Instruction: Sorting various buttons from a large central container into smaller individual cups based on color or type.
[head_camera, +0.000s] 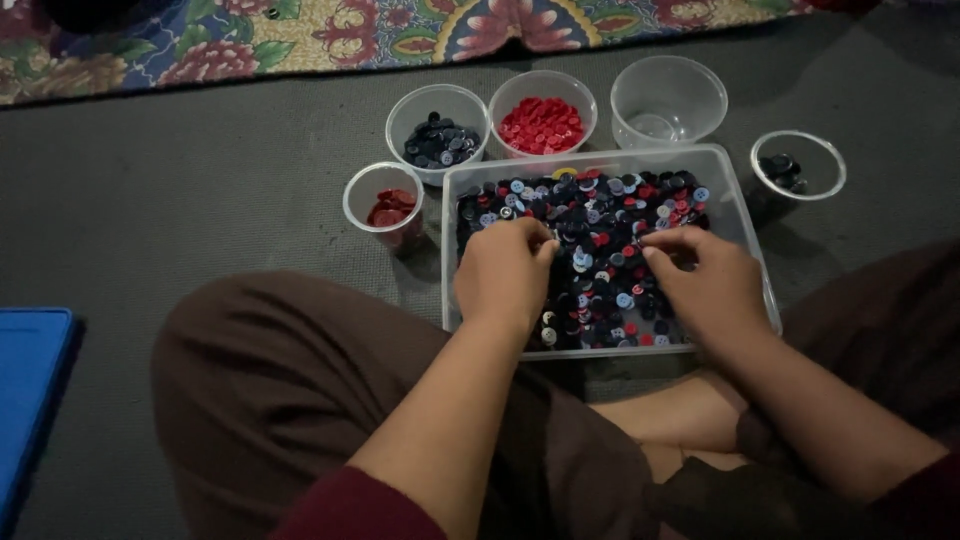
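A clear rectangular plastic tray on the grey floor holds a heap of mixed buttons in black, red, blue and grey. My left hand rests on the buttons at the tray's left side, fingers curled down; whether it pinches a button is hidden. On the right side of the heap, my right hand lies with its fingertips pressed together on the buttons. Behind the tray stand a cup of dark blue buttons, a cup of bright red buttons and an empty clear cup.
A small cup of dark red buttons stands left of the tray, a small cup with a few black buttons to its right. A patterned cloth lies at the back, a blue flat object at the left edge. My crossed legs fill the foreground.
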